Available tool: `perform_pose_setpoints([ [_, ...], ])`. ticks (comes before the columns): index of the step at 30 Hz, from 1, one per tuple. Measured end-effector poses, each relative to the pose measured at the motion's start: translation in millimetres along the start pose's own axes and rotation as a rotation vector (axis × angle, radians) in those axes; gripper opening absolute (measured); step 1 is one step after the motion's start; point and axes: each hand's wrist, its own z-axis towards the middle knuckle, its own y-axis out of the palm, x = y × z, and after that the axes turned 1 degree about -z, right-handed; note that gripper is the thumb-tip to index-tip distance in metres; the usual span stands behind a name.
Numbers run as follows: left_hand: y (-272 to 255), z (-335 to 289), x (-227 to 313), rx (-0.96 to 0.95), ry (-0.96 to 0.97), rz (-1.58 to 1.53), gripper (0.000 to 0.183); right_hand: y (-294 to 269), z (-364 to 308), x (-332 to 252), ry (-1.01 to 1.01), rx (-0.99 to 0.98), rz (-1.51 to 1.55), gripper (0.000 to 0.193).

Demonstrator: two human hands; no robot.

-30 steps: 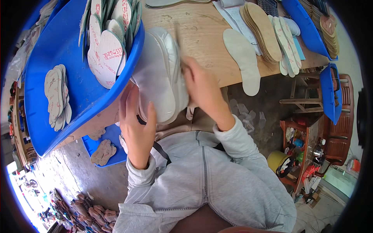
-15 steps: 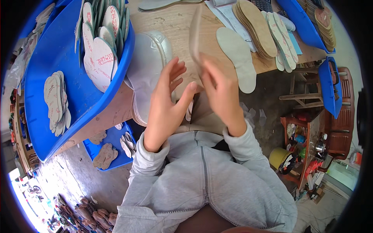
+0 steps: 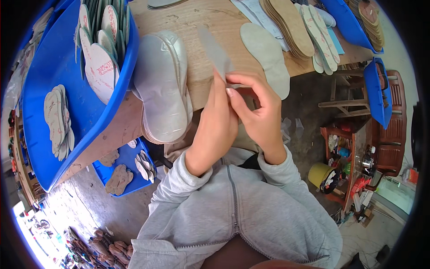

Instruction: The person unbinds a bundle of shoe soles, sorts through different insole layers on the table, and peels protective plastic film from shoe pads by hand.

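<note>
The grip of our right hand [image 3: 265, 117] pinches the thin sheet [image 3: 216, 50] that extends just beyond it, and whether our left hand [image 3: 214, 126] clamps too we cannot tell, but uneven pressing could crease the sheet.

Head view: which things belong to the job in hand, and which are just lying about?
Likely the job:
thin grey piece held by the right hand
silvery insoles
loose pale insole

Apparently just lying about:
wooden stool
yellow bucket
red-brown chair
</note>
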Motion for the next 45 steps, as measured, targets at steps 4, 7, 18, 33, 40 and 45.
perform_pose_setpoints([
  [4,7.8,0.6,-2.7,-0.048,0.156,0.159,0.054,-4.2,-3.9,-1.7,0.141,0.085,0.085,0.015],
  [7,11.9,-0.3,-4.9,-0.024,0.196,0.209,0.057,-9.2,-4.2,-2.8,0.181,0.097,0.114,0.013],
  [18,12.2,1.9,3.1,-0.128,0.149,0.146,0.055,-22.6,-1.0,-2.7,0.143,0.102,-0.057,0.007],
  [33,53.7,11.3,-4.9,-0.173,-0.264,-0.400,0.016,-98.8,-30.6,30.0,0.398,0.053,0.676,0.018],
  [40,95.3,0.1,4.1,-0.271,0.351,-0.035,0.026,-125.2,-53.6,17.8,0.274,0.182,0.039,0.025],
  [45,104.9,-7.2,8.2,-0.520,0.186,-0.184,0.012,-169.9,-76.6,19.6,0.299,0.045,0.071,0.024],
])
